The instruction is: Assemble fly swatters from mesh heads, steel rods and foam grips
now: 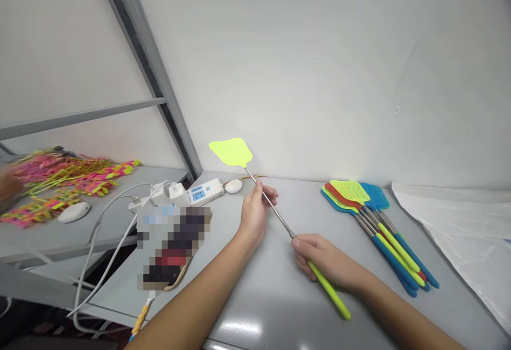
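Observation:
A fly swatter (231, 152) with a yellow-green head, a thin metal shaft and a green handle is held slantwise above the grey table. My left hand (256, 209) is closed around the shaft below the head, thumb along the rod. Lower down, my right hand (317, 257) grips the top of the handle where it meets the shaft; the handle's end sticks out below the palm. To the right of my right hand lies a pile of several fly swatters (379, 227) in blue, red and yellow-green, heads toward the wall.
On the left stand a white power strip (205, 192) with plugs and cables, a round white device (233, 186) and a blurred-out phone-like object (175, 249). A plastic sheet (451, 227) lies at right. Colourful strips (72, 174) cover the neighbouring table behind a metal post (159, 84).

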The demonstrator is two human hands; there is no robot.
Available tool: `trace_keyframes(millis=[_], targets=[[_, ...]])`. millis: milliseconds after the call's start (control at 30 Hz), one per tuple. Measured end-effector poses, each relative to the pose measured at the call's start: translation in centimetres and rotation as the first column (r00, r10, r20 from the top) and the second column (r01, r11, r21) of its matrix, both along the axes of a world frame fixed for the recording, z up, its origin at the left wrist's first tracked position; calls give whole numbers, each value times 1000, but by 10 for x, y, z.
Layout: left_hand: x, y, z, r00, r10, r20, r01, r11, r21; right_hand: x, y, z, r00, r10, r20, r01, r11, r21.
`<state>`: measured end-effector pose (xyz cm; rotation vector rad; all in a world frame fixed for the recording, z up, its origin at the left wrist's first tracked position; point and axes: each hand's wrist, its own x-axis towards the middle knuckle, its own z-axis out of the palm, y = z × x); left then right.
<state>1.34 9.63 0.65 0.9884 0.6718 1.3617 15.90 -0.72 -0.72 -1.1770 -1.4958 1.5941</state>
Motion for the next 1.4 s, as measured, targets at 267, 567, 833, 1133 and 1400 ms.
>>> trace_keyframes(millis=[267, 567, 833, 1133, 1400], targets=[[20, -37, -7, 900, -282, -333, 326, 942, 81, 0, 6, -6, 983, -155, -98, 159, 987, 36], [16, -30, 1, 975, -190, -114, 196, 980, 45, 4, 6, 0, 990, -112, -90, 112, 994, -1], [-17, 8, 27, 970, 152, 191, -164, 985, 52, 12, -4, 22, 984, 80, 157, -87, 995, 37], [-9, 2, 20, 971, 205, 124, -219, 969, 112, 26, -8, 28, 968, 80, 240, -84, 996, 9], [19, -39, 1, 954, -92, -286, 140, 978, 152, 25, -5, 33, 980, -150, 129, 138, 986, 97]])
